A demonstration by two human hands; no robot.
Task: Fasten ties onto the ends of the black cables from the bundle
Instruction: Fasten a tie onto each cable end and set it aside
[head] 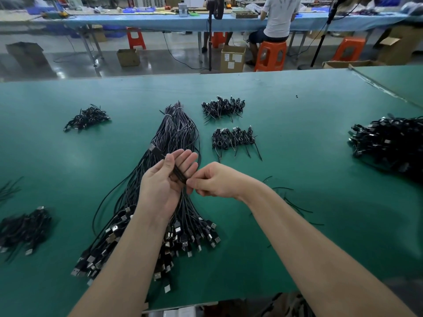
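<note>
Nearest the camera, two bare forearms reach out over the green table [297, 138], and beneath them the big bundle [160, 213] of black cables fans out, its metal plug ends spread toward the near edge and its far end gathered by a pale tie [169, 115]. Just above the bundle the left hand [164, 181] is turned palm up with its fingers straight, while its thumb presses a folded black cable [177, 172] against them; the cable's plug end pokes out past the thumb to the upper left. The right hand [214, 180] meets it from the right, fingers curled, its fingertips pinching at the lower end of that same cable (whether a tie sits between them cannot be told). A few loose black strands [295, 207] lie on the table under the right forearm. Farther out rest small piles of coiled cables: one to the left [87, 117], two to the right of the bundle [223, 107] [233, 138], and a large heap [389, 143] at the right edge. Beyond the table stand orange stools [270, 56], cardboard boxes [232, 58] and a long blue bench [160, 21] where a person [278, 17] sits.
</note>
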